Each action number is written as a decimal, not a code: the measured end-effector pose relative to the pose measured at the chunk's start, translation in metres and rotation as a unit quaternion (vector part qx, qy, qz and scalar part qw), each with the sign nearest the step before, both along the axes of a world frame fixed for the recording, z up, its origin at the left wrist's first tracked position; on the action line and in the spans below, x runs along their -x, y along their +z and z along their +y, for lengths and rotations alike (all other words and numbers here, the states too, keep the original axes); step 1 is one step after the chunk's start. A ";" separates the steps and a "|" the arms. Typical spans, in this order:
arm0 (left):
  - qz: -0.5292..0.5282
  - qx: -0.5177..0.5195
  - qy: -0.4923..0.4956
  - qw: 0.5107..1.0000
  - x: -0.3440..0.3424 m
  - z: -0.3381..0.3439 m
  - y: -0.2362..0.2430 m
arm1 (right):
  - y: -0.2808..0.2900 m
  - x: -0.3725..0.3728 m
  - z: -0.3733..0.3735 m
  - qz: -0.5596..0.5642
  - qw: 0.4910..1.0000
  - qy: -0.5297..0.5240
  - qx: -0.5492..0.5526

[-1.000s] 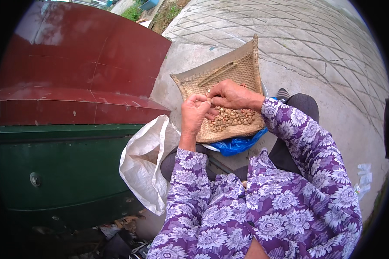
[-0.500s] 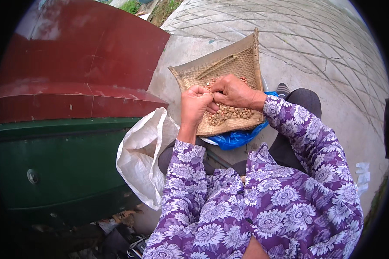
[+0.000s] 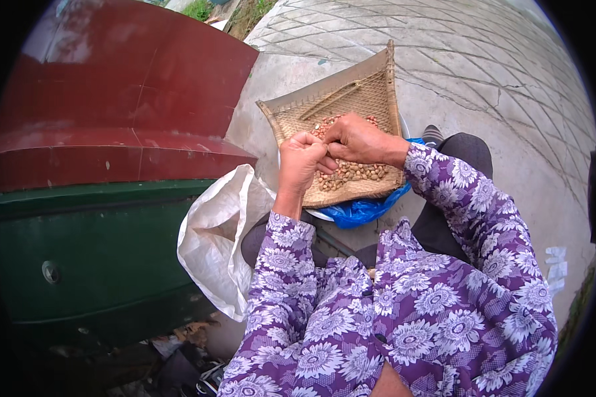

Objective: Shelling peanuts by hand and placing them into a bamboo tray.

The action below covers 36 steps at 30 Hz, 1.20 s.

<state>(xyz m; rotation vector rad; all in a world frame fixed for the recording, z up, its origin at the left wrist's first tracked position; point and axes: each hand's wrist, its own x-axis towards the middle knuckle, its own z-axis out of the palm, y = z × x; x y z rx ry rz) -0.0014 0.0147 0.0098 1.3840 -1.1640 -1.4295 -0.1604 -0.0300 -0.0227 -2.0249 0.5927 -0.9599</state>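
My left hand (image 3: 306,156) and my right hand (image 3: 355,140) meet fingertip to fingertip above a woven tray (image 3: 371,79), both closed in pinches. Whatever is between the fingers is hidden or too small to make out. Small tan nuts (image 3: 356,173) lie in the tray beneath, with redder kernels (image 3: 326,124) farther back. A stick (image 3: 330,100) lies across the tray's back part. Blue plastic (image 3: 367,212) and a white rim show under the tray.
An open white sack (image 3: 202,251) stands left of my leg. Farther left are a dark red metal structure (image 3: 126,79) and a green panel (image 3: 99,245). My dark-trousered right leg (image 3: 467,149) is beside the tray on concrete paving (image 3: 457,66). Debris (image 3: 192,331) lies at lower left.
The tray and surroundings sit slightly higher in the picture. My left hand's fingers have curled in a little, and both hands stay joined at the fingertips.
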 end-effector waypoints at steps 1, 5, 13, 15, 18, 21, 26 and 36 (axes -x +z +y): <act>-0.001 -0.003 0.015 1.000 0.003 -0.001 0.000 | -0.002 0.000 0.000 -0.003 1.000 -0.021 0.006; 0.023 -0.016 0.052 0.998 0.012 -0.003 -0.001 | -0.007 -0.003 0.003 0.019 0.995 -0.088 0.032; 0.117 -0.011 0.095 0.988 0.011 0.000 -0.009 | 0.002 0.001 0.002 -0.006 0.989 -0.108 -0.103; 0.154 -0.023 0.092 0.984 0.008 0.003 -0.012 | 0.000 0.002 -0.002 -0.004 0.985 -0.094 -0.142; 0.231 -0.025 0.127 0.964 0.005 0.006 -0.013 | -0.001 0.002 -0.006 -0.056 0.967 -0.095 -0.231; 0.268 -0.028 0.114 0.956 0.005 0.006 -0.013 | 0.005 0.006 -0.006 -0.142 0.890 -0.030 -0.432; 0.240 -0.024 0.128 0.962 -0.005 0.004 -0.016 | 0.006 0.006 -0.010 -0.154 0.891 -0.022 -0.427; -0.122 0.046 0.131 0.983 -0.005 -0.005 0.000 | 0.004 0.008 -0.011 -0.239 0.791 0.043 -0.561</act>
